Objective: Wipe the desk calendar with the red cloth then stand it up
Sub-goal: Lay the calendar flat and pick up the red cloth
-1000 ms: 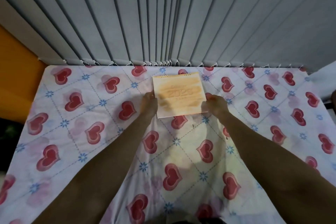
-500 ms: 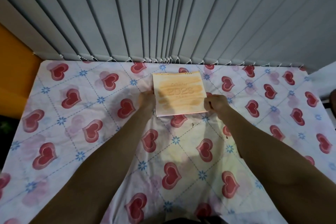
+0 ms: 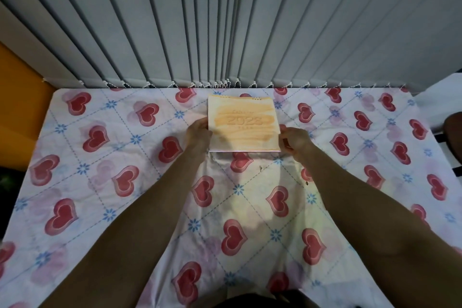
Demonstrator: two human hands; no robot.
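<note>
The desk calendar [image 3: 243, 124], cream and orange with "2023" on its cover and a spiral binding along its far edge, sits near the back middle of the table, its cover facing me. My left hand [image 3: 198, 132] grips its left edge and my right hand [image 3: 295, 139] grips its lower right edge. Whether it stands upright or lies tilted I cannot tell. No red cloth is in view.
A white tablecloth [image 3: 105, 157] printed with red hearts and blue flowers covers the table. Grey vertical blinds [image 3: 225, 20] hang right behind the table's far edge. An orange surface [image 3: 17, 97] is at the left, a dark object [image 3: 453, 127] at the right edge.
Both hands have stayed on the calendar's sides. The calendar has shifted slightly toward the blinds and the view has tilted a little.
</note>
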